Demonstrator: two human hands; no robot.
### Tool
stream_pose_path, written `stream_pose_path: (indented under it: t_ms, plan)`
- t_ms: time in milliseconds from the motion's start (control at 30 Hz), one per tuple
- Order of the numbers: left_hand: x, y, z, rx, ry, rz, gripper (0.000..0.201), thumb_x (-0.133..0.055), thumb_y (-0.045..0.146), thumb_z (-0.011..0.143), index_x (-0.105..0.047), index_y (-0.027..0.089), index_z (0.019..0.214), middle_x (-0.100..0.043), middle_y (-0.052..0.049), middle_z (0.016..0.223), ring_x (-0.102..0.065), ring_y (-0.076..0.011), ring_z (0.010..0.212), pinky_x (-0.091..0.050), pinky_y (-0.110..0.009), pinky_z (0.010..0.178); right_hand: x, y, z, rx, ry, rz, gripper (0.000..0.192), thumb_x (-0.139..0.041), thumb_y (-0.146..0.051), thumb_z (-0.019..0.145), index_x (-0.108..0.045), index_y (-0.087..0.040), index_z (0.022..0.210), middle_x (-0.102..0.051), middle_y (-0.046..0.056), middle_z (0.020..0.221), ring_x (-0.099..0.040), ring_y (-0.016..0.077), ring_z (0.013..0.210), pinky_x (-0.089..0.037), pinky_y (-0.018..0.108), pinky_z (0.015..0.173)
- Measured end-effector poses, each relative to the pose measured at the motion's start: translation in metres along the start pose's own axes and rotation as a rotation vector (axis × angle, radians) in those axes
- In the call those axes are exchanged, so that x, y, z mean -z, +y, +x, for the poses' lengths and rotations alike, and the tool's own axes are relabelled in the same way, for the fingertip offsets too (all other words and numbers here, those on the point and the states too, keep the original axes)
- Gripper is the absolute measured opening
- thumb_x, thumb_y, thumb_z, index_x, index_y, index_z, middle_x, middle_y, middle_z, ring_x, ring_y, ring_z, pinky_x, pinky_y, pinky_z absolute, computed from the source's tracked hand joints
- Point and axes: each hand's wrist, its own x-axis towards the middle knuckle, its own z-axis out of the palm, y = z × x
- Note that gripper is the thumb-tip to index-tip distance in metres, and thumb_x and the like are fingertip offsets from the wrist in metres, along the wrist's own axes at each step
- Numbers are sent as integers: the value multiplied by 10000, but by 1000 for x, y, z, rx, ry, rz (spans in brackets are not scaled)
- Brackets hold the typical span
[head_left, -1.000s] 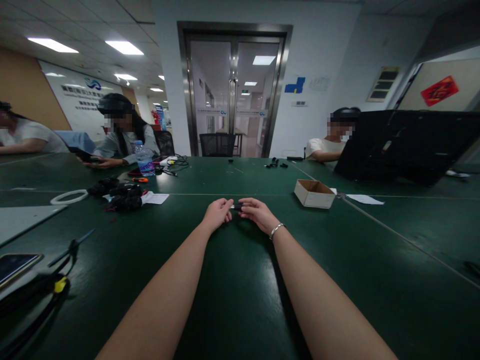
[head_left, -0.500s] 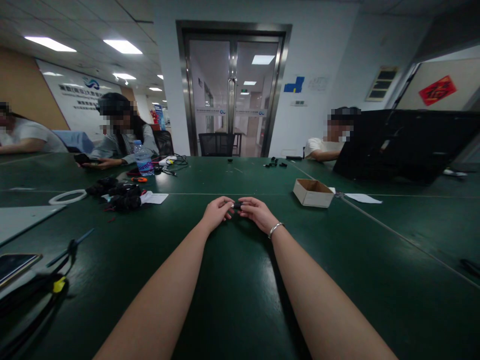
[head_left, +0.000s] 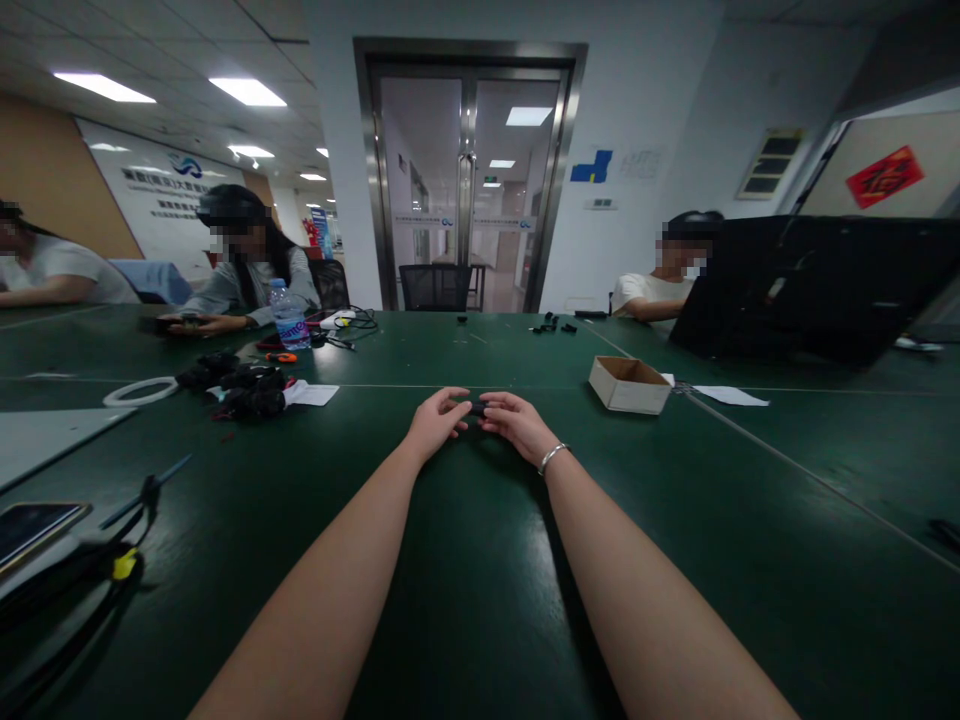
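A small black piece (head_left: 478, 409), too small to name, is between my two hands just above the green table. My right hand (head_left: 519, 424) closes its fingertips on the piece from the right, and a silver bangle (head_left: 553, 458) circles that wrist. On the other side, my left hand (head_left: 436, 420) has its index finger and thumb apart. The left thumb tip lies close to the piece's left end; whether it touches I cannot tell. Part of the piece is hidden by the right fingers.
A small open cardboard box (head_left: 630, 385) stands to the right. Black gear (head_left: 251, 390), a white ring (head_left: 140, 391) and a water bottle (head_left: 289, 315) are on the left. Nearer lie a phone (head_left: 37, 530) and cables (head_left: 105, 600). Small black parts (head_left: 551, 323) lie farther back. Other people sit around the table.
My left index finger has lifted away from the thumb, so the gap between them is wider. The right hand keeps its place on the black piece.
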Motion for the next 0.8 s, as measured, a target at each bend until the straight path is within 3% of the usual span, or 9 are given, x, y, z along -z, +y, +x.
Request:
stream_pose_path:
  t_ms: [200, 467, 667, 800]
  plan:
    - [0, 4, -1, -2, 2, -1, 251, -618, 314, 762, -634, 142, 944, -608, -46, 775, -569, -106, 619, -434, -180, 488, 0, 0, 0, 7, 9, 3, 216, -617, -11, 737, -661, -147, 898, -581, 22, 803, -640, 108, 655, -562, 174, 592]
    - [-1, -3, 4, 17, 19, 0, 328, -608, 447, 761, -628, 124, 815, -586, -33, 668, -537, -103, 572, -426, -189, 481, 1, 1, 1, 16, -3, -13, 220, -633, -25, 729, -662, -152, 907, -580, 26, 816, -635, 113, 662, -567, 191, 598]
    - [0, -6, 6, 39, 20, 30, 354, -542, 474, 806, -614, 127, 793, -591, -37, 656, -542, -101, 545, -431, -186, 472, 0, 0, 0, 9, -7, -7, 216, -625, -25, 737, -660, -154, 907, -589, 30, 812, -637, 116, 668, -566, 190, 604]
    - [-1, -1, 4, 68, 17, -40, 317, -506, 421, 838, -609, 144, 952, -628, -64, 833, -565, -95, 565, -431, -177, 458, 0, 0, 0, 3, 7, 13, 212, -621, -13, 736, -658, -148, 896, -582, 25, 796, -641, 115, 664, -561, 183, 601]
